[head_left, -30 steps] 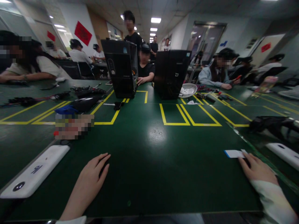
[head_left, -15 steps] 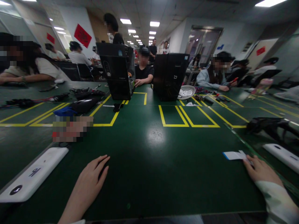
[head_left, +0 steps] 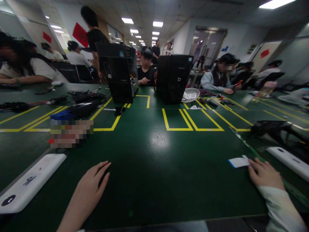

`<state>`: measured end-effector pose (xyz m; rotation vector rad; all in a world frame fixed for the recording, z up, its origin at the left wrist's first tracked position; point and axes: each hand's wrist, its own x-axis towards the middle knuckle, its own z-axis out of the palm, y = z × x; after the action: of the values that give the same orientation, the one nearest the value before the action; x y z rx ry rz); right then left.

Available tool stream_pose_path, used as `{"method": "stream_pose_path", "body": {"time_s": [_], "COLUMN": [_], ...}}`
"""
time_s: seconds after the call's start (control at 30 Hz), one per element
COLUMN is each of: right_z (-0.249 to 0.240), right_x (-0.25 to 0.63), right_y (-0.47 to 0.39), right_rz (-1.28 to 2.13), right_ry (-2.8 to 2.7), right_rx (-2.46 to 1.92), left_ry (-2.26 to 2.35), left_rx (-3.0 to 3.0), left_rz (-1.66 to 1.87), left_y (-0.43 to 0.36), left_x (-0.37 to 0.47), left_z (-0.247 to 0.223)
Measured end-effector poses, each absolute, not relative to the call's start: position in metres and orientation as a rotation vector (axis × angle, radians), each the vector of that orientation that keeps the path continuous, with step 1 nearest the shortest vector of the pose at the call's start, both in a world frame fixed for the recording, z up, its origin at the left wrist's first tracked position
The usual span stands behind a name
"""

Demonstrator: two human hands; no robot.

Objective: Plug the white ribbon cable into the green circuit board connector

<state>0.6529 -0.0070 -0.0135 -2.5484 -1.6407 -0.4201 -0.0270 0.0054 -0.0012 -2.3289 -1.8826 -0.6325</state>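
Has L hand [head_left: 93, 183] palm down on green desk [head_left: 169, 180], well left of white slip [head_left: 238, 162], w/ fingers a bit spread, thumb apart, holding nothing. Has R hand [head_left: 266, 174] on desk too, w/ fingertips at right end of white slip. Can't tell pinch from light touch there. Rests flat, that slip, w/ blue edge facing left.

See white device [head_left: 31, 180] w/ dark round spot far left of slip, past L hand; similar white unit [head_left: 291, 161] right of slip, beyond R hand. Also black gear [head_left: 267, 129], beyond slip & to right, details unclear.

Beyond slip & to left: yellow tape [head_left: 180, 129] marking boxes on desk; white basket [head_left: 196, 93] just beside black PC tower [head_left: 172, 77]; further left, second PC tower [head_left: 118, 71], w/ side open. Far left of slip & beyond: blue-and-black bundle [head_left: 62, 115], cables [head_left: 58, 100] & pixelated item [head_left: 71, 133], too blurred to ID.

Across desk, btwn towers, see person in black top [head_left: 147, 72]; beyond slip, slightly left, person w/ light-blue sleeves [head_left: 212, 80].
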Motion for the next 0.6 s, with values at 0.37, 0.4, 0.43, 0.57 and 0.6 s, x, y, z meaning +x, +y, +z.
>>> {"method": "stream_pose_path", "body": {"time_s": [0.37, 0.4, 0.43, 0.57, 0.6], "right_z": [-0.015, -0.018, -0.020, -0.026, -0.026], "right_x": [0.601, 0.595, 0.589, 0.557, 0.546], "right_y": [-0.005, -0.005, -0.005, 0.000, 0.001], "right_rz": [-0.461, -0.466, -0.468, -0.506, -0.515], "right_ry": [-1.827, -1.852, -1.875, -1.953, -1.988], "right_rx": [-2.382, -2.362, -2.345, -2.238, -2.185], "left_ry": [-1.871, -1.871, -1.873, -1.869, -1.867], "left_rx": [-2.330, -2.329, -2.329, -2.335, -2.335], "left_rz": [-0.589, -0.584, -0.581, -0.578, -0.581], "left_y": [0.006, 0.006, 0.007, 0.007, 0.007], "left_x": [-0.029, -0.030, -0.031, -0.033, -0.033], "left_z": [-0.004, -0.004, -0.005, -0.007, -0.007]}}
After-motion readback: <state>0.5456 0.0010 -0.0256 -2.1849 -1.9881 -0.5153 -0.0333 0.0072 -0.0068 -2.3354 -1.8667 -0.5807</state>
